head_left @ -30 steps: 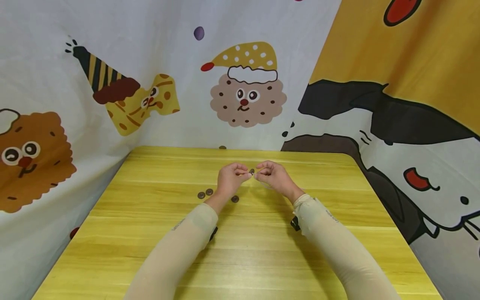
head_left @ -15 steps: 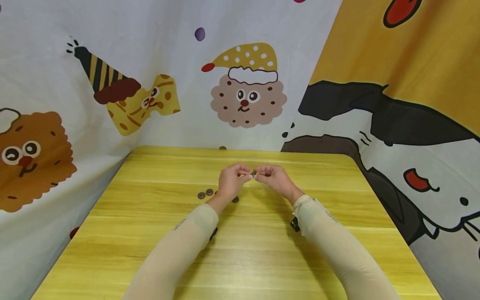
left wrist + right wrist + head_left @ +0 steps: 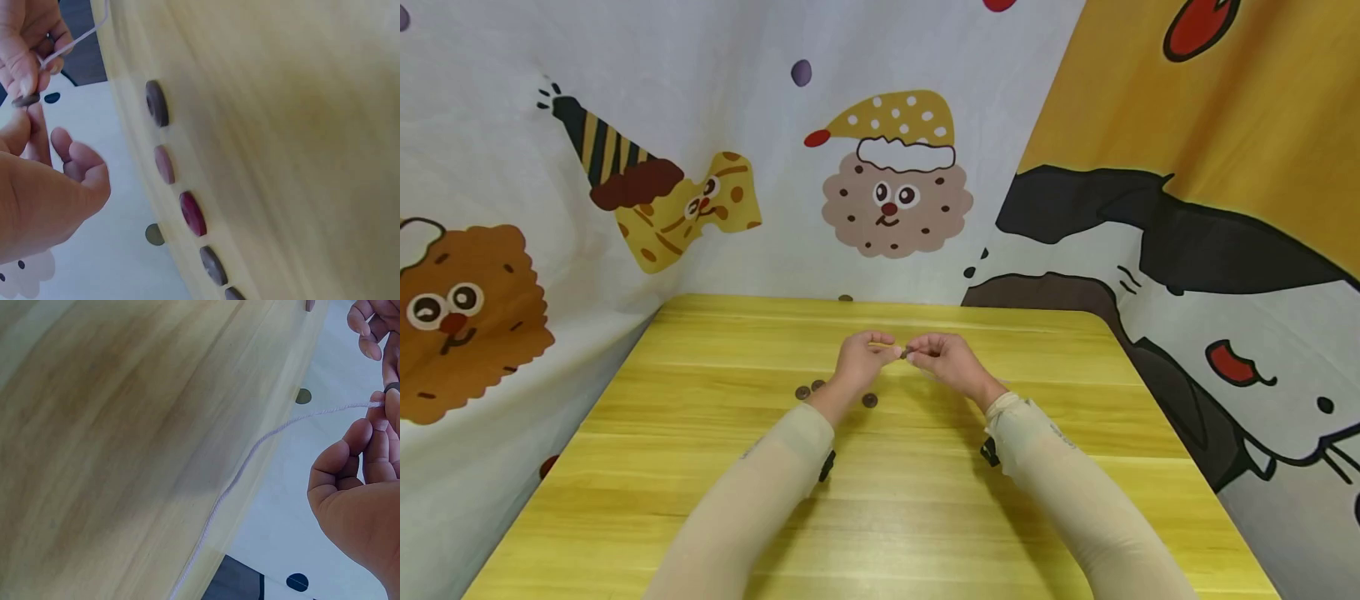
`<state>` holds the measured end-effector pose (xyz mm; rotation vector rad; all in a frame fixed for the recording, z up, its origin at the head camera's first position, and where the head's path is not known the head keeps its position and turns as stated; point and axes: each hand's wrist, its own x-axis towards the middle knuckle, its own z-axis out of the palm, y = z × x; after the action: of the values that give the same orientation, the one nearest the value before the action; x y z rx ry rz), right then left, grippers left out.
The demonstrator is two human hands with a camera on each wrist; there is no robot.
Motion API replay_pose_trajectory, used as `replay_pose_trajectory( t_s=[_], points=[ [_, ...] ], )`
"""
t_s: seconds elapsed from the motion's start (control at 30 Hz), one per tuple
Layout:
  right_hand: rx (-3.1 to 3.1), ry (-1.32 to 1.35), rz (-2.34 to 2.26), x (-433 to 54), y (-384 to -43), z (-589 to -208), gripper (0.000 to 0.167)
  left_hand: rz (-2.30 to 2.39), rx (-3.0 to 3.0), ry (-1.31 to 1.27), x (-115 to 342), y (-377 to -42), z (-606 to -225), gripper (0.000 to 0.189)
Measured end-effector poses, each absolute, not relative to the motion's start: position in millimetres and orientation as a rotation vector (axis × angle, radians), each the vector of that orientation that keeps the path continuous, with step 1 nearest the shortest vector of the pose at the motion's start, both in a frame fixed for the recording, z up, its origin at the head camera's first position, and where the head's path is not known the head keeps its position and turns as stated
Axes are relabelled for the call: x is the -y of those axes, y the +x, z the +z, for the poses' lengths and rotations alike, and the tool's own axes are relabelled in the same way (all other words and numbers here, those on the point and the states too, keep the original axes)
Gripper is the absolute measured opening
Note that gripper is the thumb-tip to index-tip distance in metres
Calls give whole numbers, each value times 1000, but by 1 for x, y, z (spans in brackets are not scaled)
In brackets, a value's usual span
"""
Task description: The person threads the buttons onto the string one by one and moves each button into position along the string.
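Both hands meet fingertip to fingertip above the far half of the table, around a small dark button point(image 3: 904, 353). My right hand point(image 3: 953, 360) pinches that button point(image 3: 26, 100) between thumb and fingertip, along with a pale lilac string point(image 3: 237, 478) that trails away from its fingers. From the other side, my left hand point(image 3: 857, 367) has thumb and index finger closed on a thin tip under the button, apparently the string's end; detail there is too small to be sure. Several loose buttons lie in a row near the left forearm, among them a dark one point(image 3: 157, 103) and a red one point(image 3: 193, 214).
The wooden table point(image 3: 700, 517) ends at the back against a printed cloth point(image 3: 760, 267) with cartoon figures. One brown button point(image 3: 870, 400) lies just right of the left wrist, and another point(image 3: 802, 392) to its left. Dark wrist straps point(image 3: 990, 452) show under both sleeves.
The right hand has come in to the left, closing the small gap to the button. The joined hands have dipped slightly, and the head view has tilted up a little.
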<state>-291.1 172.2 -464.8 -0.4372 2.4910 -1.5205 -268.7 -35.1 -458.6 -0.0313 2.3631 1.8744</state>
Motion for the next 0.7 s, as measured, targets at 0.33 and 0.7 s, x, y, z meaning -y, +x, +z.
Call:
replay_pose_trajectory(
  t_s=[0.33,0.7],
  points=[
    [-2548,-521,-1424,-169,-289,-463,17,1816,-2245,-2,41,-276,-453,31],
    [-2453,-482,-1469,-170,-291,-464,21,1803,-2360,87,35,-275,-459,27]
  ],
)
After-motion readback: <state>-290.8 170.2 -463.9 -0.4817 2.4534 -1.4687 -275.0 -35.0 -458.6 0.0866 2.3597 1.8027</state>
